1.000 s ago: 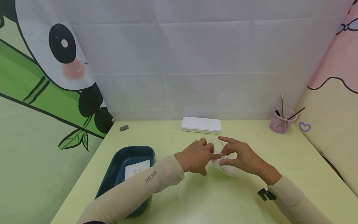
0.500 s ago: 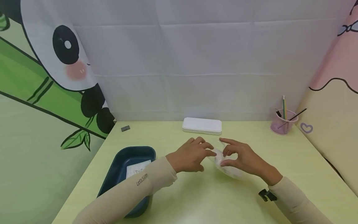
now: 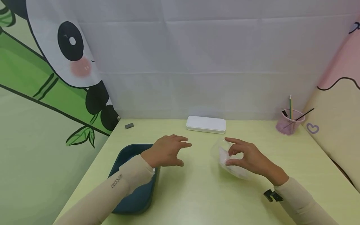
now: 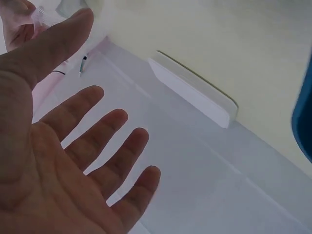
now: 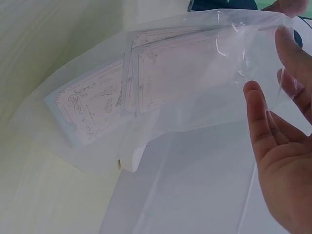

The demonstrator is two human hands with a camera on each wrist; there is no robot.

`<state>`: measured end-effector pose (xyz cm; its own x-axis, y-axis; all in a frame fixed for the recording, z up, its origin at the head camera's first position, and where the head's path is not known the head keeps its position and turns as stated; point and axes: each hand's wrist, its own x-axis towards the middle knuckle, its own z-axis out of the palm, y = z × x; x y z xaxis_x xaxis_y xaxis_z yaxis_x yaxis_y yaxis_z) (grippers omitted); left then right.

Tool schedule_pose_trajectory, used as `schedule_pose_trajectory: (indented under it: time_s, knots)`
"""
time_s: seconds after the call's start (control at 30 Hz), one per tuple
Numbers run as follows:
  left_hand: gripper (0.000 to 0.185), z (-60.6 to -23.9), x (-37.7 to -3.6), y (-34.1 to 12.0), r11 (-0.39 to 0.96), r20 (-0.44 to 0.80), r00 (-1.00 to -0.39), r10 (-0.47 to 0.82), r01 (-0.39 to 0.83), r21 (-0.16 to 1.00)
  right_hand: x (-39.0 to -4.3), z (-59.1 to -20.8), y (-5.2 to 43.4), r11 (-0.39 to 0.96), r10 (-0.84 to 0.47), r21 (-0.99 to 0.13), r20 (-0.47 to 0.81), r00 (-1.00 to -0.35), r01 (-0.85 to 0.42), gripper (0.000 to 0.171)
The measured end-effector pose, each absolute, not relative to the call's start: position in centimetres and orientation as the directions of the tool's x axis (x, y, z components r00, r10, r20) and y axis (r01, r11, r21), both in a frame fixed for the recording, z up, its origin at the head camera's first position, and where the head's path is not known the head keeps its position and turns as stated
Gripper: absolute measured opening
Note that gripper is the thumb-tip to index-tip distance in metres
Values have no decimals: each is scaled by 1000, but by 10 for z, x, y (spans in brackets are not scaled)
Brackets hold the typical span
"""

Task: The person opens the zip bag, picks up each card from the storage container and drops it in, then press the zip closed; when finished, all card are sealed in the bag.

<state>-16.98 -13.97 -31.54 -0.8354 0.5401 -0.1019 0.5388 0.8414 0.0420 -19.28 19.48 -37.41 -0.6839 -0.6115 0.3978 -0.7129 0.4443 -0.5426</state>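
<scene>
My right hand (image 3: pixel 250 156) holds the mouth of a clear plastic bag (image 3: pixel 216 149) with its thumb and fingers, on the right side of the table. Inside the bag, in the right wrist view, lie several pale cards (image 5: pixel 92 105) with ornate printed borders. They overlap, one jutting out at an angle toward the bag's closed end. My left hand (image 3: pixel 164 151) is in the air beside the dark blue tray (image 3: pixel 137 200), fingers spread and palm bare in the left wrist view. The left forearm covers most of the tray's inside; just a sliver of white shows there.
A white flat case (image 3: pixel 206 124) lies at the table's back edge. A pink pen cup (image 3: pixel 289 123) with pencils stands at the back right. On the back left is a small grey block (image 3: pixel 129 126). A white cloth (image 3: pixel 197 62) hangs behind the table.
My left hand has let go of the bag's mouth and moved left to the tray, its fingers spreading. The right hand keeps hold of the bag in nearly the same place.
</scene>
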Motion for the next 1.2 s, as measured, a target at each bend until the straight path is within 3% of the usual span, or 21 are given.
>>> schedule_pose_trajectory:
  time_s: [0.2,0.47,0.93,1.2]
  knots:
    - [70,-324,-170,-178,917,-143,-905,400,397,49,-193,-372,200,451,-608,-543,394,-689,-708,21]
    - [71,-336,-160,-230,955,-168,-941,293,278,105,-194,-376,204,454,-600,-545,398,-694,-705,22]
    - [71,-349,-152,-247,972,-257,-939,227,201,122,-194,-378,208,456,-592,-536,413,-692,-710,23]
    - [70,-366,-155,-253,982,-301,-935,187,181,50,-194,-376,208,466,-593,-533,404,-696,-706,21]
